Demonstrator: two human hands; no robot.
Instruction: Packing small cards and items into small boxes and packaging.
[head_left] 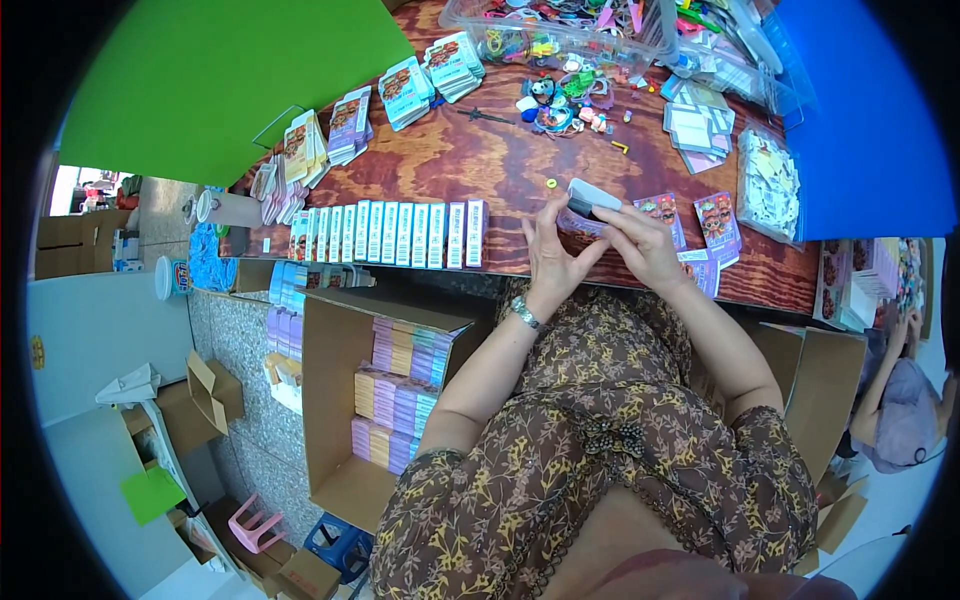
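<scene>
Close to the table's near edge, a small purple card box [580, 226] is held upright between my two hands, its pale top flap raised. My left hand [552, 258], with a watch on the wrist, grips the box's left side. From the right, my right hand [645, 245] pinches at its upper opening, where a dark slot shows. What lies inside the box cannot be made out. Flat purple printed cards [717, 222] lie just right of my right hand. A tiny yellow ring [551, 183] sits on the table beyond my left hand.
A row of slim closed boxes [405, 235] lines the near edge at left. Card stacks [404, 92] curve along the back left. Small colourful trinkets [565, 105] lie before a clear plastic bin [560, 40]. A bag of white pieces [768, 185] is at right. An open carton [335, 400] stands below.
</scene>
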